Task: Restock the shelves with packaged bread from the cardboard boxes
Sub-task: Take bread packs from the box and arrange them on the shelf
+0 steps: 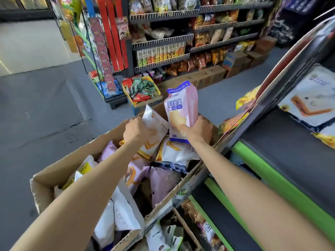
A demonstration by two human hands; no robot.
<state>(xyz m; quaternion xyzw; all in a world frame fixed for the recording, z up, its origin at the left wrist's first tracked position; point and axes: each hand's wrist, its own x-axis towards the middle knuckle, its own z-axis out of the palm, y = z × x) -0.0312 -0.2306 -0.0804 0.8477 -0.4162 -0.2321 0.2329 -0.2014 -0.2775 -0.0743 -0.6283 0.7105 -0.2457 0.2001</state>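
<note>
The right hand (196,130) grips a pink bread pack (182,109) upright (ready for shelving); the left hand (138,130) pinches a white pack (155,122) over the cardboard box (59,171).

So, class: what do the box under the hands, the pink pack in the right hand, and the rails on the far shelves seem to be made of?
Cardboard box: brown corrugated card, matt, with torn, frayed edges. Pink bread pack, held by the right hand: thin plastic film, glossy, creased, printed. Shelf rails: probably white-coated metal wire, judging by thin, evenly spaced bars.
</note>
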